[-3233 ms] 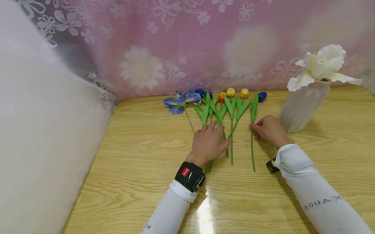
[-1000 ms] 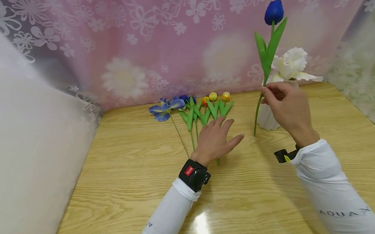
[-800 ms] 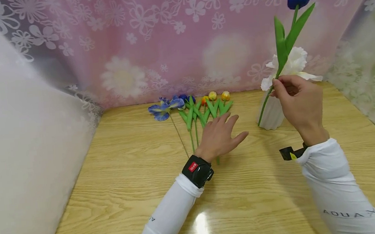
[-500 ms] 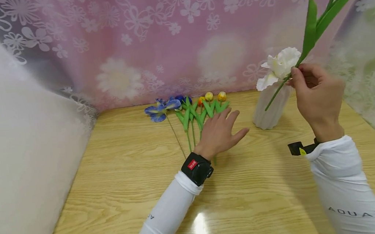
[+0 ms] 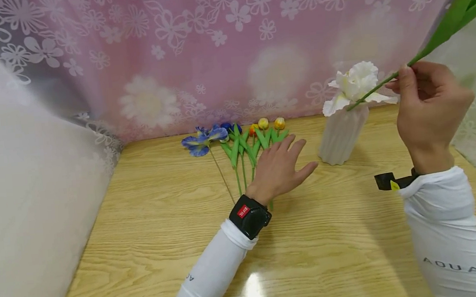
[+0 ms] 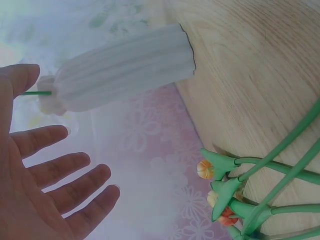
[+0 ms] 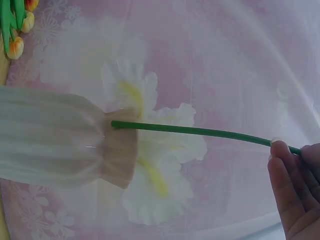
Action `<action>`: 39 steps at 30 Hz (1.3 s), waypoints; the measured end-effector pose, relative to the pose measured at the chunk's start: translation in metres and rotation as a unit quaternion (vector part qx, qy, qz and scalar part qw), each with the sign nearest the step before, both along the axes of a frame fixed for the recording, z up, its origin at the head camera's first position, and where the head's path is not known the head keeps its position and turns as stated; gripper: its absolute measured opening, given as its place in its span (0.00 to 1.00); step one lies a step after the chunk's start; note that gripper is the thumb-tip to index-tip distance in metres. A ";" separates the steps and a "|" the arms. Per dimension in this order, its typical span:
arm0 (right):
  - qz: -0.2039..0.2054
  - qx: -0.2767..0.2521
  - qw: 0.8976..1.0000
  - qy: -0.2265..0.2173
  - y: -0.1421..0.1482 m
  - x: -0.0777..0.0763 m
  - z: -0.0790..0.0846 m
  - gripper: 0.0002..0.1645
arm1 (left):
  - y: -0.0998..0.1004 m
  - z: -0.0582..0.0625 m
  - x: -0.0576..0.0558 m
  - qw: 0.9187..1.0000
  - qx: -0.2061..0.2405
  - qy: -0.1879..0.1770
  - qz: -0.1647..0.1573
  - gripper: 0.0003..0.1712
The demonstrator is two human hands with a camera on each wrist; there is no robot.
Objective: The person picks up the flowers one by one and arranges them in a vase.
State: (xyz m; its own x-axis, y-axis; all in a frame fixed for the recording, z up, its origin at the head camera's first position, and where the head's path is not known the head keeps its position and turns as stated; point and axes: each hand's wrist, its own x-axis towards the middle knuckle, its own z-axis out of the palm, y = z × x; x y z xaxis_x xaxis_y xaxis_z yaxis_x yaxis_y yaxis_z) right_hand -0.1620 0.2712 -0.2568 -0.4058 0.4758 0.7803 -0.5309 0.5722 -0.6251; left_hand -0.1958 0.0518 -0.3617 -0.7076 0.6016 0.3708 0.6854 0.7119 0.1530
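Note:
My right hand point(image 5: 434, 107) pinches the green stem point(image 7: 200, 131) of a tulip between thumb and fingers, high at the right. The tulip point(image 5: 448, 24) leans to the upper right; its blue head is outside the head view. The stem's lower end overlaps the mouth of a white ribbed vase point(image 5: 342, 135); in the right wrist view it shows in front of the neck. A white iris point(image 5: 356, 81) stands in the vase. My left hand point(image 5: 279, 168), fingers spread and holding nothing, is above the stems of the lying tulips point(image 5: 235, 153) and hides part of them.
Left of the tulips lies a blue iris point(image 5: 203, 139) with a thin stem. Yellow and orange tulip heads point(image 5: 263, 123) point towards the pink flowered curtain point(image 5: 215, 75) behind the wooden table point(image 5: 164, 229). A white cloth wall point(image 5: 33, 160) borders the left.
My right hand picked the blue tulip up from the table, raised it, and moved right, tilting it until the stem end came to the vase mouth. My left hand shifted slightly, fingers spread.

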 end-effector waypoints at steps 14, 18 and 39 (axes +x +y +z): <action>-0.031 -0.032 0.999 0.025 0.007 0.006 0.013 0.06 | -0.003 0.000 0.003 1.000 -0.004 0.009 0.001 0.33; -0.031 -0.031 0.999 0.026 0.008 0.006 0.013 0.07 | -0.003 0.000 0.002 1.000 -0.004 0.016 0.001 0.34; -0.065 0.042 0.991 -0.110 0.019 -0.004 -0.002 0.13 | -0.003 -0.011 0.001 1.000 -0.012 -0.004 0.004 0.33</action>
